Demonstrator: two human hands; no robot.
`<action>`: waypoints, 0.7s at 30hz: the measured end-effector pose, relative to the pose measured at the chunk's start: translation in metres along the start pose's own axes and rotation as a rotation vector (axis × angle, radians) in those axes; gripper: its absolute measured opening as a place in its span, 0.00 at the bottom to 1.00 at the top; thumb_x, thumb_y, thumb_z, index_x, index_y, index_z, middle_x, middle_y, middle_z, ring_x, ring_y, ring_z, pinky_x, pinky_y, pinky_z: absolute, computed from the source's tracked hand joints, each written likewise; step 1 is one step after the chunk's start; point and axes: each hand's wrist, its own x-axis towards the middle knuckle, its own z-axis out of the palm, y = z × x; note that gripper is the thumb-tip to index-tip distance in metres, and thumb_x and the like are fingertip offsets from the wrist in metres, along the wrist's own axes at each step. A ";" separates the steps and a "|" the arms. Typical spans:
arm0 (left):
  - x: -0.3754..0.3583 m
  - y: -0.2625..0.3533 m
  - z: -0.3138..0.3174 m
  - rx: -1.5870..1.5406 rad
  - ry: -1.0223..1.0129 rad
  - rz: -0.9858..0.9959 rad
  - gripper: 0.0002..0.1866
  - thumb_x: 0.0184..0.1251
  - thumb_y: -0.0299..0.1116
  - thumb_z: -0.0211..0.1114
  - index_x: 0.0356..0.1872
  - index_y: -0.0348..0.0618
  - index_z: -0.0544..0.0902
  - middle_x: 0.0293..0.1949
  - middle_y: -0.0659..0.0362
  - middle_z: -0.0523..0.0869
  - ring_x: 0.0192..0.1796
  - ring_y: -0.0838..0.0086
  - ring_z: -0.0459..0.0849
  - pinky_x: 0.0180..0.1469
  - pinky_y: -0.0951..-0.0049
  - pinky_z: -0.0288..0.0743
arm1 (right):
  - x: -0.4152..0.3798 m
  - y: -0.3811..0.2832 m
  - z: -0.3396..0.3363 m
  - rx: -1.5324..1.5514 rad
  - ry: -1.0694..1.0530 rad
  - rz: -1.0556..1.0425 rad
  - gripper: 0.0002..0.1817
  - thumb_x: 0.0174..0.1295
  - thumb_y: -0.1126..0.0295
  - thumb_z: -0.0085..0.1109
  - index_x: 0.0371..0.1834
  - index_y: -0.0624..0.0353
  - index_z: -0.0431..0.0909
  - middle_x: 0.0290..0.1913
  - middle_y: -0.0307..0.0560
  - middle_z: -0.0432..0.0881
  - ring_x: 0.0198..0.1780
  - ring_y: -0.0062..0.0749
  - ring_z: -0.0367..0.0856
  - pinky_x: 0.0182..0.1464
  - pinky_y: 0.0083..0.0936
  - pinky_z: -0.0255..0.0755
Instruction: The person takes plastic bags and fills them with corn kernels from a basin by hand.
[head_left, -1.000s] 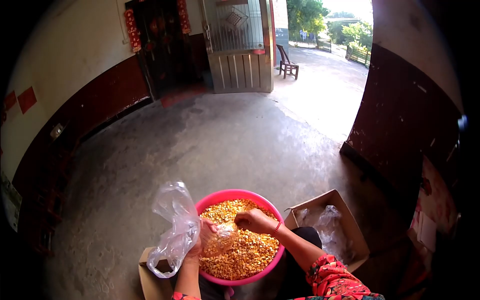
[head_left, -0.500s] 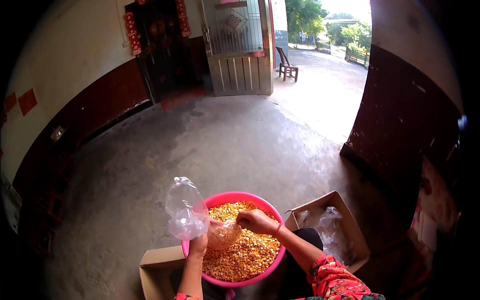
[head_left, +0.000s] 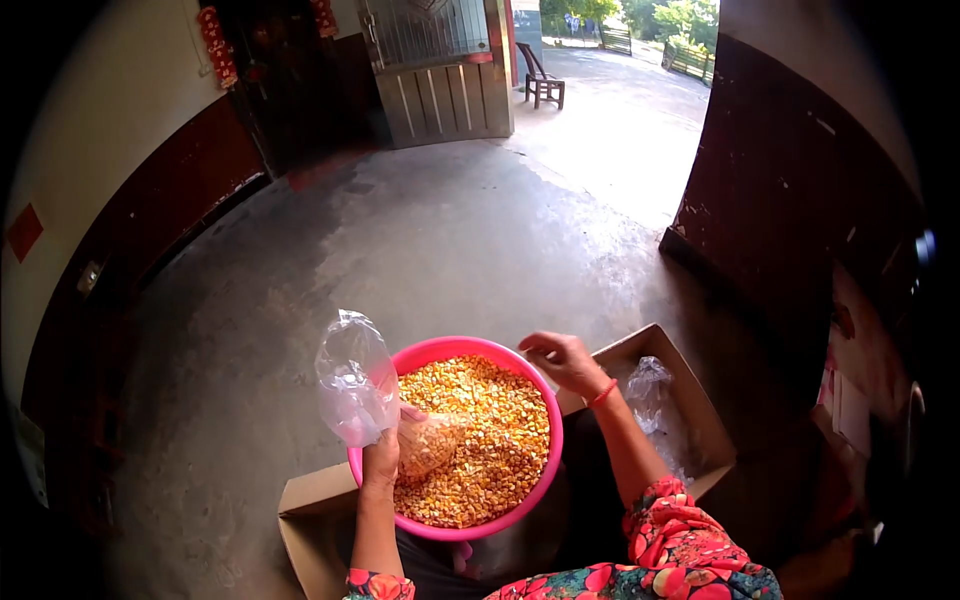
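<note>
A pink basin [head_left: 556,440] full of loose yellow-orange corn kernels [head_left: 490,400] sits in front of me. At its left rim my left hand [head_left: 382,455] is closed around a clear plastic bag [head_left: 352,375]. One part of the bag puffs up above the hand; more clear plastic [head_left: 432,442] spreads over the kernels to its right. Above the basin's upper right rim hangs my right hand [head_left: 565,360], fingers loosely bent and apart, with nothing visible in them. A red band circles that wrist.
A cardboard box [head_left: 716,440] holding crumpled clear plastic [head_left: 650,385] stands to the right. Another cardboard box [head_left: 312,495] is at the lower left, partly hidden by the basin. Beyond the concrete floor [head_left: 420,240] are a metal door [head_left: 440,100] and a wooden chair [head_left: 541,80] outside.
My right hand has left the plastic over the kernels and moved right, past the basin's rim. The left hand keeps its hold, and the bag's upper part looks fuller. The view has tilted down.
</note>
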 end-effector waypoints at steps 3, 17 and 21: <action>0.002 -0.003 -0.003 0.023 -0.008 0.025 0.12 0.72 0.34 0.51 0.34 0.37 0.78 0.28 0.57 0.83 0.35 0.71 0.83 0.43 0.69 0.76 | -0.058 0.089 -0.047 -0.311 0.434 0.132 0.09 0.56 0.78 0.53 0.40 0.62 0.77 0.36 0.51 0.81 0.35 0.33 0.81 0.37 0.27 0.74; 0.002 -0.012 -0.002 0.060 -0.037 -0.060 0.11 0.73 0.35 0.52 0.41 0.38 0.77 0.30 0.56 0.83 0.35 0.72 0.82 0.44 0.69 0.76 | -0.177 0.208 -0.099 -0.900 -0.053 0.857 0.18 0.42 0.62 0.71 0.38 0.56 0.83 0.40 0.54 0.83 0.43 0.47 0.83 0.46 0.39 0.77; 0.003 -0.004 0.007 -0.014 0.030 -0.062 0.11 0.73 0.36 0.51 0.42 0.38 0.77 0.31 0.56 0.83 0.35 0.72 0.82 0.43 0.70 0.76 | -0.205 0.288 -0.029 -0.952 -0.260 1.032 0.19 0.62 0.54 0.46 0.43 0.51 0.83 0.47 0.52 0.82 0.51 0.46 0.81 0.51 0.42 0.75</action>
